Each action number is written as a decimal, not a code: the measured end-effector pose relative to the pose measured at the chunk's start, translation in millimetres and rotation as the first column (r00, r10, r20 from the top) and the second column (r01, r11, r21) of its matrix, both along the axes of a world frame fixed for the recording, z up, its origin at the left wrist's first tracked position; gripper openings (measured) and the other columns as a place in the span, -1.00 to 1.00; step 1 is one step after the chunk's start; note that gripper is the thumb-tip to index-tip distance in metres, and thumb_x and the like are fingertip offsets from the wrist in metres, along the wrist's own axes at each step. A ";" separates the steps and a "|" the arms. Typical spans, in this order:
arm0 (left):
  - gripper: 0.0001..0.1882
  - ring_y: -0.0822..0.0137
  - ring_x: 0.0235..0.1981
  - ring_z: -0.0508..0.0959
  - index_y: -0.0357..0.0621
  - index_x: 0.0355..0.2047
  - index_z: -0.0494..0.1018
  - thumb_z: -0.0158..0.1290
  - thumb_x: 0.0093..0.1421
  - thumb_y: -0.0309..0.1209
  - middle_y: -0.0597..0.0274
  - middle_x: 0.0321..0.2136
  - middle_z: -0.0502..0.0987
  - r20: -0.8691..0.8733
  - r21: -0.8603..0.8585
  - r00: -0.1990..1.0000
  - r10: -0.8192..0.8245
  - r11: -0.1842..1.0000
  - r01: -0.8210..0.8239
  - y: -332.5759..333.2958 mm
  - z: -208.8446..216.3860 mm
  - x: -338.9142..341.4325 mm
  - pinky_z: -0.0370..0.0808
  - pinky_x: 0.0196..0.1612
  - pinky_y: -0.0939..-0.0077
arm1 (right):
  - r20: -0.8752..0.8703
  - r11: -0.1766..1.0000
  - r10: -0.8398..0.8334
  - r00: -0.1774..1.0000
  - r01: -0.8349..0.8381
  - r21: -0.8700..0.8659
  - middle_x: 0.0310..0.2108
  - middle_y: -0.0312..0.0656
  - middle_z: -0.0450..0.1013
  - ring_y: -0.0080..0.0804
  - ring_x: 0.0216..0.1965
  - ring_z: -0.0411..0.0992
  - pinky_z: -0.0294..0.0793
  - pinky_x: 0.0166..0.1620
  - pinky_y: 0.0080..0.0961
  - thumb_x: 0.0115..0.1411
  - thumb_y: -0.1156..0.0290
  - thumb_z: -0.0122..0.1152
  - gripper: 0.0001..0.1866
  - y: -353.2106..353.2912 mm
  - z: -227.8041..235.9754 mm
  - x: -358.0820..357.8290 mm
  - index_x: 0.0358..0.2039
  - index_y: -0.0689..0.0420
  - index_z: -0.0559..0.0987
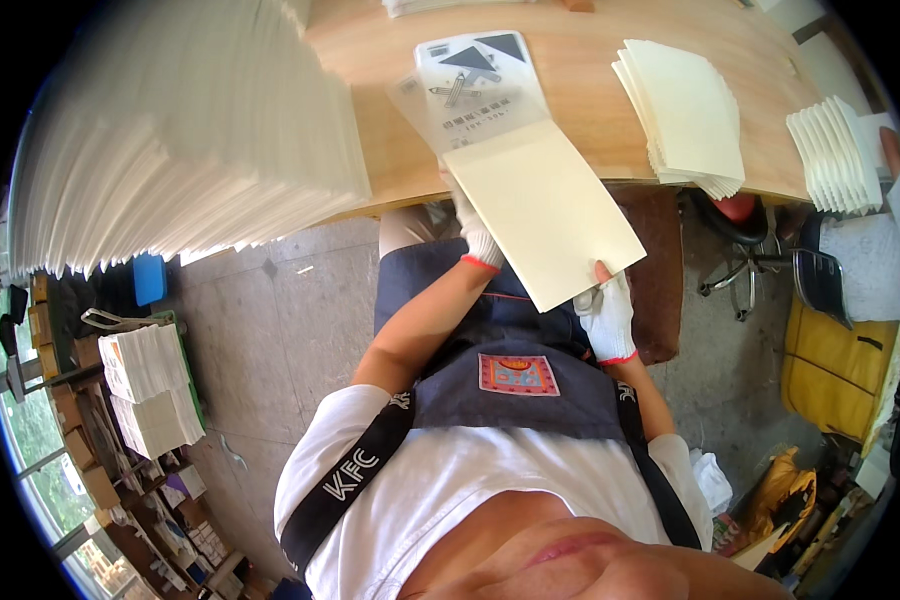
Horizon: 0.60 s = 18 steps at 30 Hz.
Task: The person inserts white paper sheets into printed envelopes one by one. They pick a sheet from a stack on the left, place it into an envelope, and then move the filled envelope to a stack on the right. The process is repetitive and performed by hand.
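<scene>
A stack of cream paper sheets (545, 215) is held at a slant over my lap, against the table's front edge. My left hand (473, 225), in a white glove with a red cuff, holds its left side; most of its fingers are hidden beneath. At the near right corner, my gloved right hand (607, 305) pinches the sheets, its bare thumb on top. A clear plastic bag (475, 85) with dark printed drawings lies on the table at the stack's far end. Whether the sheets reach inside the bag I cannot tell.
A tall pile of white sheets or bags (200, 150) fills the table's left side. Fanned cream paper stacks (685, 115) and smaller bundles (835, 155) lie at the right of the wooden table (590, 60). Behind stand a swivel chair (745, 260) and a paper-loaded cart (150, 385).
</scene>
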<state>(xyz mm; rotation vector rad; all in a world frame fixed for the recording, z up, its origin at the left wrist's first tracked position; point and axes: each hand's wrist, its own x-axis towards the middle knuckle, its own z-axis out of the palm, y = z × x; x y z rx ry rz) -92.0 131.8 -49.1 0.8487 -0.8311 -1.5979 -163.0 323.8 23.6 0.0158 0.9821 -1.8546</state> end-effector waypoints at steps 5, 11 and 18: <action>-0.55 0.30 -0.25 0.50 -0.17 -0.02 0.25 0.09 0.08 -0.44 0.16 -0.22 0.46 0.394 -0.137 0.790 -0.469 0.821 0.555 8.1 -34.3 4.8 0.47 -0.18 0.46 | -0.084 0.984 0.140 0.987 -0.130 0.122 -0.36 -0.15 0.45 -0.46 -0.53 0.46 0.48 -0.61 -0.60 0.22 0.37 -0.01 -0.69 -3.9 -13.8 -3.0 -0.04 0.16 0.31; -0.75 0.33 -0.28 0.50 -0.24 -0.15 0.38 -0.04 0.18 -0.41 0.18 -0.29 0.50 0.219 0.212 0.912 -0.346 0.930 0.302 50.5 -63.8 18.5 0.49 -0.25 0.47 | 0.118 0.994 0.056 0.991 -0.066 0.082 -0.20 -0.05 0.38 -0.24 -0.22 0.43 0.54 -0.21 -0.29 0.26 0.35 -0.11 -0.71 -75.7 -67.2 10.1 -0.05 0.21 0.31; -0.69 0.27 -0.32 0.54 -0.28 -0.09 0.35 -0.17 0.19 -0.41 0.16 -0.28 0.49 0.114 0.497 0.863 -0.493 0.780 0.380 23.2 -31.3 38.7 0.54 -0.34 0.47 | 0.374 0.987 0.144 0.916 -0.109 -0.114 -0.27 0.01 0.37 -0.15 -0.19 0.43 0.48 -0.10 -0.27 0.30 0.37 -0.24 -0.66 -114.6 -70.8 11.5 -0.01 0.29 0.28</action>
